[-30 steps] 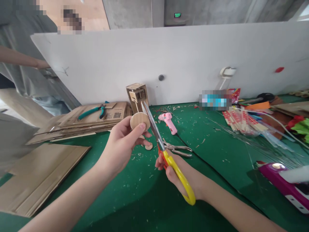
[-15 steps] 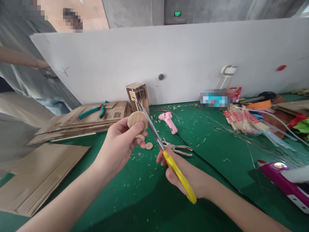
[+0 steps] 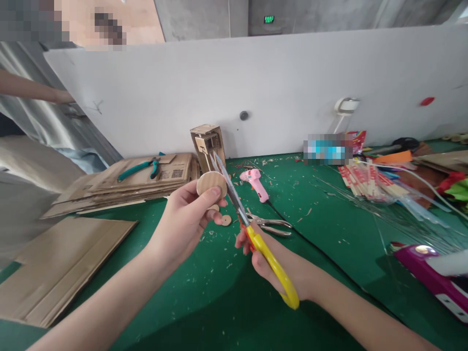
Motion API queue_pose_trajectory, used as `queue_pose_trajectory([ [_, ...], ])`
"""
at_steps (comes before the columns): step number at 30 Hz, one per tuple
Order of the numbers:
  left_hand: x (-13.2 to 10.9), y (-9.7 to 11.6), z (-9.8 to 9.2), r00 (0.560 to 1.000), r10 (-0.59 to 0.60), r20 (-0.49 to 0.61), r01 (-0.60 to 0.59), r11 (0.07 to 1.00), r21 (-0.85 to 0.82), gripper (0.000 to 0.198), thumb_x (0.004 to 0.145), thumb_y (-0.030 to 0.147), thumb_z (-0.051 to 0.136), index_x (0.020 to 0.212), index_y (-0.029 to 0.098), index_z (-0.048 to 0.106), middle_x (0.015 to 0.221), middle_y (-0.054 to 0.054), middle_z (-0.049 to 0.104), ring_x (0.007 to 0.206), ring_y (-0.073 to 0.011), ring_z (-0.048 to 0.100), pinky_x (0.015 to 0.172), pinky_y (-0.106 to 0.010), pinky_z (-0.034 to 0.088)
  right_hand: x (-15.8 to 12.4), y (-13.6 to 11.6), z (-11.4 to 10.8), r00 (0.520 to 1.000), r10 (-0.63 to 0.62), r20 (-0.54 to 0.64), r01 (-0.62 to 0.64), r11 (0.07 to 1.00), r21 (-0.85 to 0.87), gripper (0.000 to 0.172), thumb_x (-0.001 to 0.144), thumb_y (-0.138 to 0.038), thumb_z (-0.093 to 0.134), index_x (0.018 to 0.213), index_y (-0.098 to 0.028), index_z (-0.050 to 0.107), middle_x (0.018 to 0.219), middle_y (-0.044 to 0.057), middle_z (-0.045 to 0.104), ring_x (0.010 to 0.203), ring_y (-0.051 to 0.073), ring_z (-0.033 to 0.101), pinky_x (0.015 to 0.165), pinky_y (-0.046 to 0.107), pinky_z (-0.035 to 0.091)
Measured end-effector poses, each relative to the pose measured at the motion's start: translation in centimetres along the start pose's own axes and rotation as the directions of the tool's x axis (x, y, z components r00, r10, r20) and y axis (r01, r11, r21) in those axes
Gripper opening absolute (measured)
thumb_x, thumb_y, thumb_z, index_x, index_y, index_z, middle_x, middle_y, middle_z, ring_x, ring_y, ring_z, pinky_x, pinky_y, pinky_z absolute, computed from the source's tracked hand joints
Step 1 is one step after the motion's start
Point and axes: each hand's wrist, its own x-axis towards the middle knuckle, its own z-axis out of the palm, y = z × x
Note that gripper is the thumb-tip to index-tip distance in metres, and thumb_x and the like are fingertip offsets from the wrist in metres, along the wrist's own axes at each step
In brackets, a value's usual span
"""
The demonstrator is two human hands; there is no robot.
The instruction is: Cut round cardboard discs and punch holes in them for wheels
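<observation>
Through the head camera I see my left hand raised above the middle of the green worktop, thumb and fingers closed in a pinch on the lower edge of a cardboard disc. I judge that grip leaves the disc's face and its upper and right rim bare. My right hand is wrapped tight around the yellow loops of the scissors, fingers through them, with the blades angled up and away so they meet the disc's right rim. The blades look a little parted near the tips, but I cannot tell whether the rim sits between them or only against them. Both are held in the air, well clear of the worktop, which I take to give the blades room to swing. Counting: one disc in hand and one smaller disc lying just below it, with perhaps another half hidden behind my thumb; one pair of scissors; one silver hand punch just beside my right hand; one pink glue gun toward the far edge; one pair of teal pliers resting on the cardboard stack at the far left corner; and one small cardboard box standing against the white board.
</observation>
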Motion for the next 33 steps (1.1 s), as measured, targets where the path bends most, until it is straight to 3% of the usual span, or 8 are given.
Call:
queue_pose_trajectory([
  [7, -0.4, 0.3, 0.1, 1.000, -0.002, -0.009, 0.002, 0.999, 0.033, 0.011, 0.081, 0.024, 0.066, 0.075, 0.014, 0.064, 0.066, 0.001, 0.059, 0.049, -0.0038, 0.052, 0.046, -0.013, 0.047, 0.0, -0.3, -0.3, 0.999, -0.021, -0.028, 0.017, 0.991, -0.133, 0.038, 0.091, -0.056, 0.041, 0.104, -0.020, 0.042, 0.101, 0.009, 0.051, 0.085, 0.020, 0.051, 0.071, 0.037, 0.049],
  [17, -0.6, 0.1, 0.8, 0.998, 0.013, -0.054, -0.013, 1.000, -0.008, 0.010, 0.081, 0.020, 0.065, 0.075, 0.013, 0.064, 0.066, 0.001, 0.059, 0.050, -0.0038, 0.053, 0.047, -0.013, 0.047, 0.0, -0.9, -0.1, 0.999, -0.036, 0.007, 0.036, 0.995, -0.093, 0.032, 0.093, -0.050, 0.042, 0.106, -0.021, 0.038, 0.106, 0.010, 0.050, 0.086, 0.020, 0.050, 0.073, 0.036, 0.048],
  [27, -0.9, 0.2, 0.8, 0.997, 0.019, -0.069, -0.016, 0.999, 0.036, 0.011, 0.081, 0.021, 0.064, 0.073, 0.013, 0.064, 0.065, 0.001, 0.059, 0.050, -0.0038, 0.051, 0.046, -0.013, 0.045, 0.2, 0.7, 0.8, 0.991, 0.059, -0.120, -0.073, 0.990, -0.117, 0.033, 0.092, -0.054, 0.039, 0.090, -0.022, 0.043, 0.094, 0.008, 0.053, 0.072, 0.017, 0.051, 0.064, 0.035, 0.050],
  [33, -0.7, 0.3, 0.4, 0.999, 0.035, -0.022, -0.033, 0.998, 0.062, 0.013, 0.082, 0.020, 0.063, 0.071, 0.014, 0.062, 0.064, 0.001, 0.060, 0.047, -0.0034, 0.051, 0.044, -0.013, 0.042, 0.2, 0.9, 0.8, 0.986, 0.063, -0.153, -0.091, 0.979, -0.182, 0.034, 0.093, -0.053, 0.037, 0.091, -0.021, 0.046, 0.095, 0.008, 0.055, 0.078, 0.019, 0.055, 0.069, 0.039, 0.051],
])
